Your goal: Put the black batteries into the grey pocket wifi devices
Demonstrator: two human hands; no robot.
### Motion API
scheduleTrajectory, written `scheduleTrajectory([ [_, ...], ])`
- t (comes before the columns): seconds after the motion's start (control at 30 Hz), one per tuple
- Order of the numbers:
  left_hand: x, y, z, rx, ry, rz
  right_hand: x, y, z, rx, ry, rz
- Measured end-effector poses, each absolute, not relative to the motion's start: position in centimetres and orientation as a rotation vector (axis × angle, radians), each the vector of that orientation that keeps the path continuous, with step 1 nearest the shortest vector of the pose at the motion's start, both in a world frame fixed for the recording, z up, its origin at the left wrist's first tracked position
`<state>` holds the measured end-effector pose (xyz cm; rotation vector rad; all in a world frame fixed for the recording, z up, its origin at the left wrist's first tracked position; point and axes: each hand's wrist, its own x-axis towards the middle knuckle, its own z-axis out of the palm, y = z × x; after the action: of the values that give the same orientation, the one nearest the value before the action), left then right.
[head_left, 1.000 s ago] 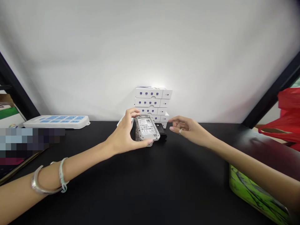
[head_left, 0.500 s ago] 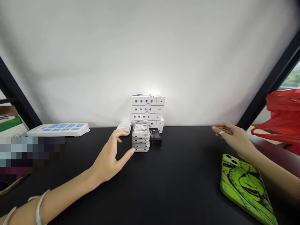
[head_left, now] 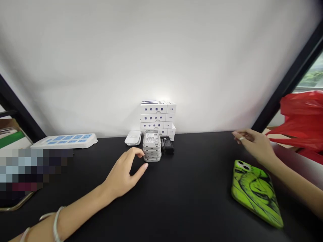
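A stack of several grey-white device shells [head_left: 152, 145] stands on the black table, the top one showing a printed label. My left hand [head_left: 123, 174] is just in front and to the left of it, thumb and fingers apart, holding nothing; its index finger is close to the stack's lower left side, and contact cannot be made out. Black battery packs [head_left: 167, 145] sit right of the shells, and white covers [head_left: 133, 137] lie to their left. Far to the right, my right hand [head_left: 256, 146], with a ring, hovers behind the green phone case, fingers loosely bent and empty.
Behind the shells, several white boxes [head_left: 153, 117] are piled against the wall. A power strip [head_left: 65, 141] lies at the back left. The green-cased phone [head_left: 256, 195] rests at the front right. A red plastic bag [head_left: 300, 124] is at the right edge.
My left hand has drawn back from the white covers toward the front of the stack. My right hand has shifted only slightly, while the whole view has moved a little.
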<state>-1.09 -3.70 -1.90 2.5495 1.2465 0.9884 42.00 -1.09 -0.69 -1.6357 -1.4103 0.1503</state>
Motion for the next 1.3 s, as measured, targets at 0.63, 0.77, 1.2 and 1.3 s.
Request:
scheduleTrajectory([
  [0.63, -1.3, -3.9, -2.6, 2.649, 1.137, 1.135, 43.5, -4.2, -1.3, -1.886, -1.503, -0.143],
  [0.77, -1.2, -4.3, -2.3, 2.712, 1.133, 1.084, 43.1, -4.0, -0.7, -1.906, -1.654, -0.143],
  [1.2, -1.5, -4.8, -2.3, 2.637, 1.230, 1.032, 43.2, -8.5, -1.4, -1.794, -2.281, 0.333],
  [1.3, -1.4, -4.9, -2.3, 2.628, 1.226, 1.045, 42.3, -10.2, -3.3, -1.757, -2.251, 0.228],
])
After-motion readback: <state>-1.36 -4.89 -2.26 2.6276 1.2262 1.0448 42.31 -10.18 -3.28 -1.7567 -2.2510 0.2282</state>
